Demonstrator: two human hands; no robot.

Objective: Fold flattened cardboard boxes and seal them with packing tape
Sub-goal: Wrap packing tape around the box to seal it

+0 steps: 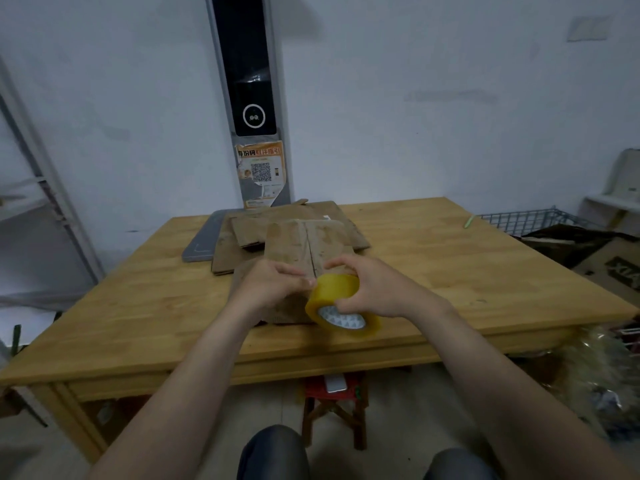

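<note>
On the wooden table (138,306), left of centre, a stack of flattened cardboard (239,233) lies behind the folded box (298,244). The box stands near the front edge with its top flaps meeting in a bare, untaped seam. Neither hand presses on those flaps, so they could spring apart before any tape reaches them. The box also looks light enough to slide or tip if the tape is pulled hard off the roll. If the loose end is picked at carelessly it could split into a sliver or stick back down, and a strip started off-centre would miss the seam. The left hand (273,285) hovers over the box's near end, wrist low and fingers curled. Its fingertips (309,282) pinch at the upper rim of the yellow roll of tape (337,299); whether they have the loose end I cannot tell. The right hand (374,289) grasps the roll from the other side, fingers arched over the top and thumb by the core, holding it tilted just above the table.
</note>
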